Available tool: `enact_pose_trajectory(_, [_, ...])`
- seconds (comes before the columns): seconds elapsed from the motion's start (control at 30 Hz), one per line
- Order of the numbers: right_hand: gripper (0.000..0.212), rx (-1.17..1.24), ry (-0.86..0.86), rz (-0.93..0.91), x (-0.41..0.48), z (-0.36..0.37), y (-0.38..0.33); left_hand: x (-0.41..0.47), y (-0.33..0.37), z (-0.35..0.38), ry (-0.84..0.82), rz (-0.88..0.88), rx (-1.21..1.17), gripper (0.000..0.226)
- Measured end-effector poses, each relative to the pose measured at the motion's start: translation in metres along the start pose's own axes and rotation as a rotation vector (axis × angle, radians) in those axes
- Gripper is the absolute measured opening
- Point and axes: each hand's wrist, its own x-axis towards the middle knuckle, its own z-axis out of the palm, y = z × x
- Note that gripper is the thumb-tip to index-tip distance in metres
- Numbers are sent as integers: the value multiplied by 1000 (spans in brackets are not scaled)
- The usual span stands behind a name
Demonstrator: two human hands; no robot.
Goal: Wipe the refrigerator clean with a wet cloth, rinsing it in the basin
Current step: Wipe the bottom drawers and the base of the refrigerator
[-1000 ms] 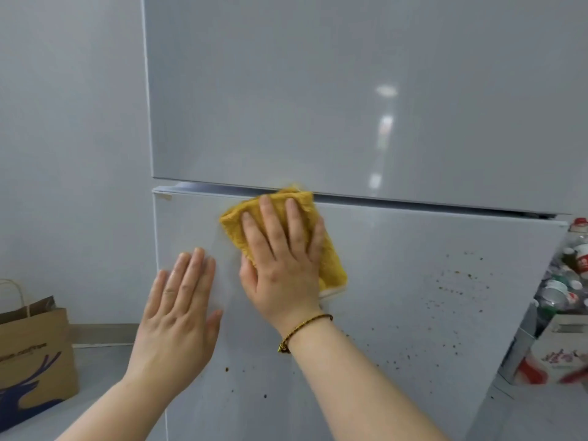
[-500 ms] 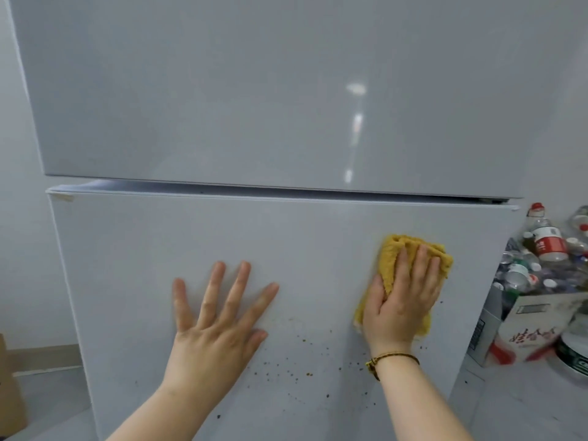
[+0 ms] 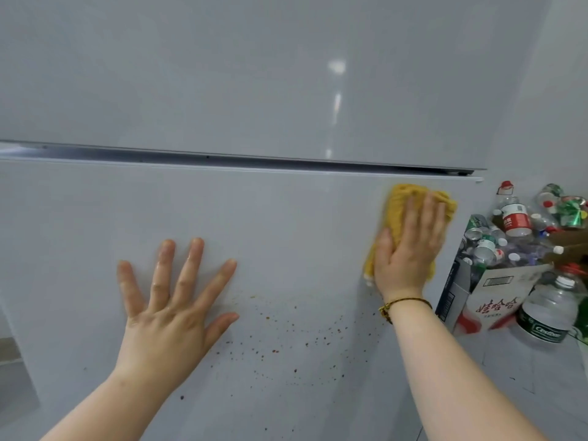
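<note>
1. Cloth [image 3: 401, 211] first: yellow, folded, flat against the fridge's lower door [image 3: 286, 218], near its top right corner, just under the gap below the upper door [image 3: 222, 74].
2. From my feed the right hand [image 3: 410, 246] lies on top of it, fingers straight, pressing it to the door rather than curled round it. Braided bracelet [image 3: 404, 303] on that wrist.
3. Left hand [image 3: 171, 300] is spread flat on the same door, well left of the cloth, holding nothing.
4. Brown specks [image 3: 286, 326] dot the door between and below both hands.
5. Off right: cardboard box [image 3: 496, 300] heaped with empty bottles [image 3: 512, 214], a clear water bottle [image 3: 547, 310] just beside it.
</note>
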Motion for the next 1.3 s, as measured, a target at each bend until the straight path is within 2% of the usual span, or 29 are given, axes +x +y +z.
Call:
enact_pose_trajectory(0.1, [66, 110, -5, 464, 9, -6, -17, 4, 6, -5, -67, -32, -19, 60])
enact_pose_trajectory(0.13, [68, 134, 2, 562, 12, -6, -31, 6, 8, -7, -95, -62, -36, 63])
enact_pose_trajectory(0.17, [68, 139, 8, 576, 11, -5, -46, 5, 11, -8, -115, -93, -53, 65])
enact_pose_trajectory(0.2, [64, 133, 8, 478, 8, -3, -58, 5, 16, -8, -126, -118, -67, 66])
enact_pose_trajectory(0.23, [57, 108, -13, 267, 1, 0, -66, 5, 19, -8, -131, -139, -73, 67])
enact_pose_trajectory(0.3, [48, -2, -110, -294, -11, 5, -63, 7, 23, -8, -128, -153, -68, 68])
enact_pose_trajectory(0.33, [45, -38, -150, -509, -8, 5, -48, 7, 24, -7, -125, -154, -67, 69])
enact_pose_trajectory(0.4, [46, -79, -164, -737, 10, 2, -13, 6, 25, -8, -107, -182, -73, 70])
enact_pose_trajectory(0.43, [50, -113, -158, -737, 20, -1, 6, 7, 29, -8, -89, -209, -83, 71])
enact_pose_trajectory(0.5, [57, -178, -169, -525, 32, -7, 38, 11, 37, -8, -47, -253, -111, 72])
enact_pose_trajectory(0.63, [76, -45, -227, 182, 26, -19, 49, 12, 55, 1, -35, -120, -104, 66])
enact_pose_trajectory(0.73, [78, 70, -199, 434, 5, -18, 43, 10, 60, 5, -97, -145, -117, 67])
enact_pose_trajectory(0.8, [80, 97, -194, 577, -25, -15, 39, 8, 59, 5, -95, -142, -101, 67])
enact_pose_trajectory(0.87, [83, 138, -201, 795, -66, -13, 30, 7, 56, 5, -65, -102, -83, 63])
enact_pose_trajectory(0.97, [62, 231, -178, 1224, -98, -9, 6, 7, 53, 9, -44, -57, -58, 63])
enact_pose_trajectory(1.03, [54, 269, -147, 1379, -87, -8, -3, 6, 51, 10, -39, -45, -38, 63])
enact_pose_trajectory(1.1, [54, 271, -132, 1315, -63, -9, -8, 6, 50, 10, -32, -41, -32, 64])
enact_pose_trajectory(1.23, [66, 292, -118, 836, -21, -12, -32, 6, 51, 12, -18, -43, -53, 63])
enact_pose_trajectory(1.3, [64, 276, -78, 628, -19, -6, -36, 7, 49, 14, -11, -35, -61, 63])
